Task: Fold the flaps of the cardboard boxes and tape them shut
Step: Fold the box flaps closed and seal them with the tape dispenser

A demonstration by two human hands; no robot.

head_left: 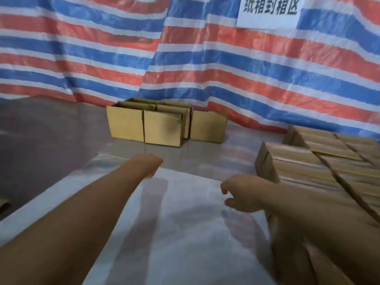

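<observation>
Striped red-white-blue tarp (205, 58) wall above glossy grey floor (51, 128).

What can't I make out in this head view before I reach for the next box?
All in the head view.
Left hand: fingers curl down behind the hand's back; any hold is hidden.
Standing boxes: far and blurred; flaps and tape unclear.
Flat cardboard stack: cut off by the right edge.
Sign: top cut off by the upper edge.
Dark thing: cut off by the left edge, unidentifiable.
</observation>
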